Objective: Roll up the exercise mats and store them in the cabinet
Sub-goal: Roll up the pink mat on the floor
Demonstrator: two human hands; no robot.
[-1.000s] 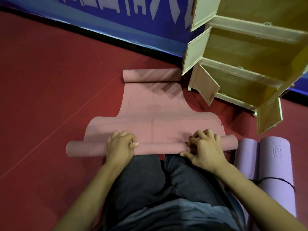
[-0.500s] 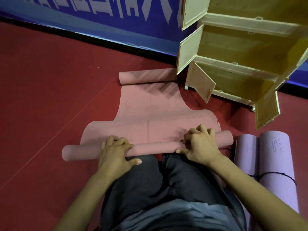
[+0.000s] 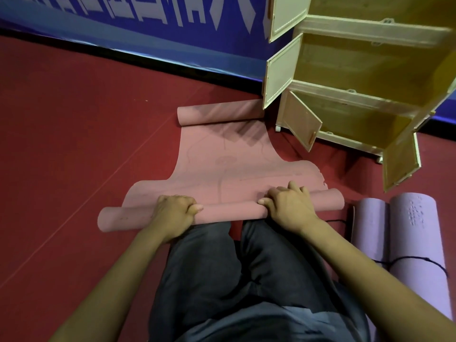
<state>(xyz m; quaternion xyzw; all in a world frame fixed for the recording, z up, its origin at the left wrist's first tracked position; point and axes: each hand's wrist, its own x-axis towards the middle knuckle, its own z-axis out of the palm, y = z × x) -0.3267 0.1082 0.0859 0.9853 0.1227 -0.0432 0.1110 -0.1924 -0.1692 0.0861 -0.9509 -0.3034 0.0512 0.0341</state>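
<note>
A pink exercise mat lies on the red floor in front of my knees. Its near end is a tight roll and its far end curls up by the cabinet. My left hand grips the roll left of centre, fingers curled over the top. My right hand grips it right of centre the same way. A rolled purple mat, tied with a dark cord, lies on the floor at my right. The cream cabinet stands at the upper right with several doors open.
A blue banner with white lettering runs along the wall behind. Bare red floor spreads to the left. The cabinet's lowest open doors hang near the far right of the pink mat. My dark trousers fill the bottom centre.
The pink roll has moved a little farther from my knees and grown thicker. My left hand has closed round it again after lying flatter half a second ago.
</note>
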